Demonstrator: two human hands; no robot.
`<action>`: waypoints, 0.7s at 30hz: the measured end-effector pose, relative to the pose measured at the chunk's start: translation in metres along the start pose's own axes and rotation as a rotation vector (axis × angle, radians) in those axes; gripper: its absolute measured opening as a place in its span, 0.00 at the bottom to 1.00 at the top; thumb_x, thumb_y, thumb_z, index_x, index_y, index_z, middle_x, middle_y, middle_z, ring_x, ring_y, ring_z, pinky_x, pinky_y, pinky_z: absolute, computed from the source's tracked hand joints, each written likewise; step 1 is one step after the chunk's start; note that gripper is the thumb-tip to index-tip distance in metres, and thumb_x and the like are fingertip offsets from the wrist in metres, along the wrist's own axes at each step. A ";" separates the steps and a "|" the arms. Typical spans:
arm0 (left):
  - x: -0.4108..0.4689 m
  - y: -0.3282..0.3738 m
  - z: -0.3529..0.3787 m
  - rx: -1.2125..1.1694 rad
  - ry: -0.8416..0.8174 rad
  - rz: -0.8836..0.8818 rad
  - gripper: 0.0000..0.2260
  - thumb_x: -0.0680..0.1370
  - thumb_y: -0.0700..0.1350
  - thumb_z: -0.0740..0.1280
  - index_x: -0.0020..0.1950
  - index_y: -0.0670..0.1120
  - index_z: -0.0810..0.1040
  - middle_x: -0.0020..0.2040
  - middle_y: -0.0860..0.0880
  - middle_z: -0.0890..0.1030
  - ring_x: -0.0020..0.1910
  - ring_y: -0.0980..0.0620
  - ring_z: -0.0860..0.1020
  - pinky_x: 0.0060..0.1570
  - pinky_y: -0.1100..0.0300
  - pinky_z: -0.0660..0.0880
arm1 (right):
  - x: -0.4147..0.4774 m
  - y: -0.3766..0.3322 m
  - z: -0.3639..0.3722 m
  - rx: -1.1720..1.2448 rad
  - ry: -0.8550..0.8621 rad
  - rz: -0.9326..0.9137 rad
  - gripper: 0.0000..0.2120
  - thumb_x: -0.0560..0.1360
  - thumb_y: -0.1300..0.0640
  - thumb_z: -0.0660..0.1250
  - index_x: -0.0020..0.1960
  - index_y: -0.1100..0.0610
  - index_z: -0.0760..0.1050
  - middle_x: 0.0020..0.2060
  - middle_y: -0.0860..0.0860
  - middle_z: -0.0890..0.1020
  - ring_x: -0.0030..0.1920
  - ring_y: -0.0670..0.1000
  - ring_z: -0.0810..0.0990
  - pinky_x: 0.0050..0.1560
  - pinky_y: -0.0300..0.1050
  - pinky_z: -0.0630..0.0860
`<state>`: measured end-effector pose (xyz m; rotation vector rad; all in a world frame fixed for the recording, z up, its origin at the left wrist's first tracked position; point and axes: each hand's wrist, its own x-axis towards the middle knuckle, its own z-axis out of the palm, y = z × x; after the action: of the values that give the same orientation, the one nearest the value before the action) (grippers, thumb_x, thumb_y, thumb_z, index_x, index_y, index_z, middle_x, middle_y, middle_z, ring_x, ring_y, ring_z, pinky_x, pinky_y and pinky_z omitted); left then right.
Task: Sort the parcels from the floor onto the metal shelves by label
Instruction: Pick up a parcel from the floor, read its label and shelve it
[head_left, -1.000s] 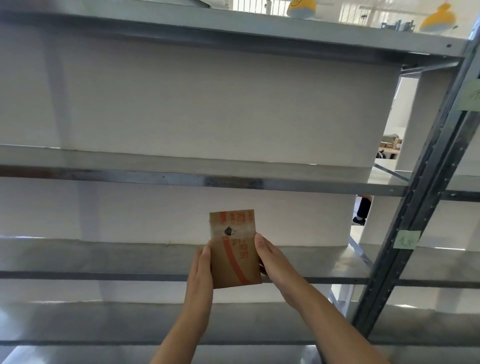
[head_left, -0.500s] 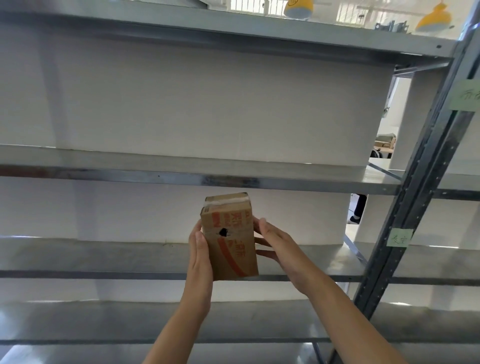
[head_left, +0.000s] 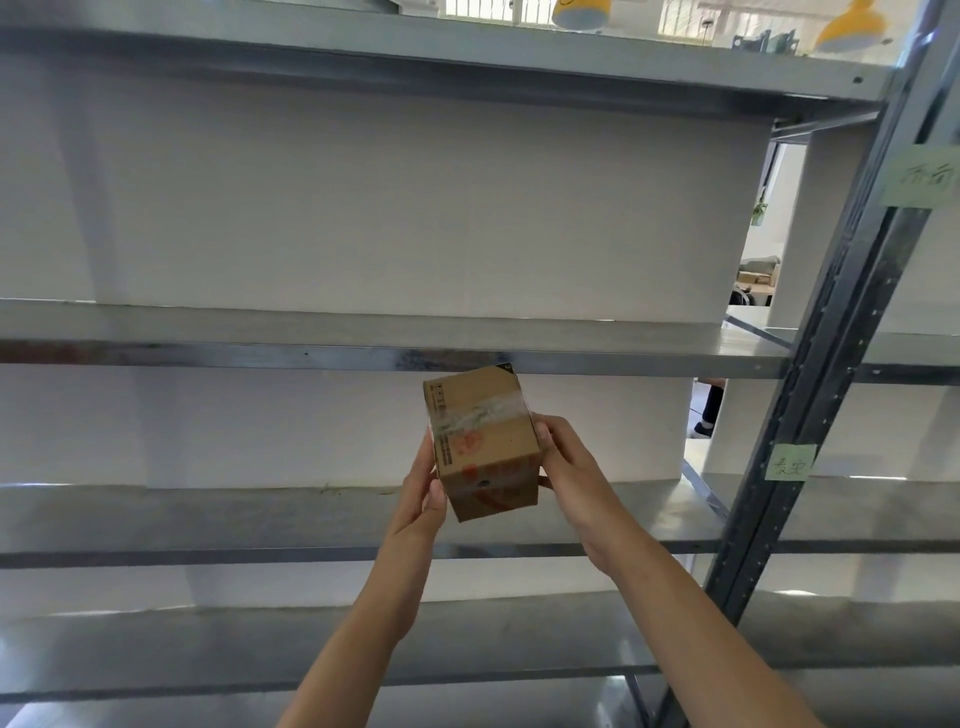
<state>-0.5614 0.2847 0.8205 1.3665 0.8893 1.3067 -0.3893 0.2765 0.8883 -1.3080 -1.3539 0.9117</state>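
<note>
A small brown cardboard parcel (head_left: 480, 441) with red print and clear tape is held up in front of the metal shelves (head_left: 311, 358). My left hand (head_left: 423, 499) presses its left side and my right hand (head_left: 571, 473) grips its right side. The parcel is tilted, its taped top face turned toward me, and its upper corner reaches the front edge of the second shelf from the top. It rests on no shelf. The shelves in view carry nothing.
A dark perforated upright post (head_left: 810, 415) stands at the right with two green paper labels, one high (head_left: 922, 176) and one lower (head_left: 789, 462). A white wall backs the shelves. Another shelf bay (head_left: 904, 358) continues to the right.
The parcel has risen from the third shelf level toward the second and tipped so its taped top faces me. Both hands moved up with it.
</note>
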 end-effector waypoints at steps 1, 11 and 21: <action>0.001 -0.002 -0.003 -0.012 -0.014 -0.011 0.22 0.87 0.47 0.53 0.78 0.67 0.63 0.76 0.61 0.71 0.78 0.56 0.65 0.79 0.44 0.58 | 0.001 0.000 -0.001 -0.011 -0.009 -0.002 0.17 0.84 0.42 0.52 0.68 0.45 0.71 0.63 0.46 0.78 0.62 0.45 0.76 0.63 0.44 0.76; 0.004 0.012 -0.011 -0.119 0.094 -0.009 0.17 0.87 0.47 0.56 0.74 0.54 0.76 0.68 0.51 0.81 0.70 0.53 0.77 0.75 0.48 0.69 | 0.000 0.006 0.005 0.074 -0.001 0.004 0.24 0.79 0.36 0.50 0.60 0.53 0.72 0.57 0.45 0.82 0.58 0.45 0.82 0.57 0.40 0.80; 0.004 0.009 -0.005 -0.107 0.214 0.040 0.16 0.80 0.60 0.58 0.55 0.50 0.76 0.53 0.47 0.84 0.55 0.45 0.83 0.55 0.51 0.81 | 0.009 0.009 0.013 0.149 0.100 0.120 0.04 0.83 0.57 0.64 0.49 0.55 0.74 0.53 0.54 0.83 0.51 0.50 0.84 0.55 0.44 0.79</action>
<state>-0.5667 0.2878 0.8297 1.1828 0.9248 1.5303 -0.3988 0.2884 0.8783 -1.3129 -1.1186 0.9960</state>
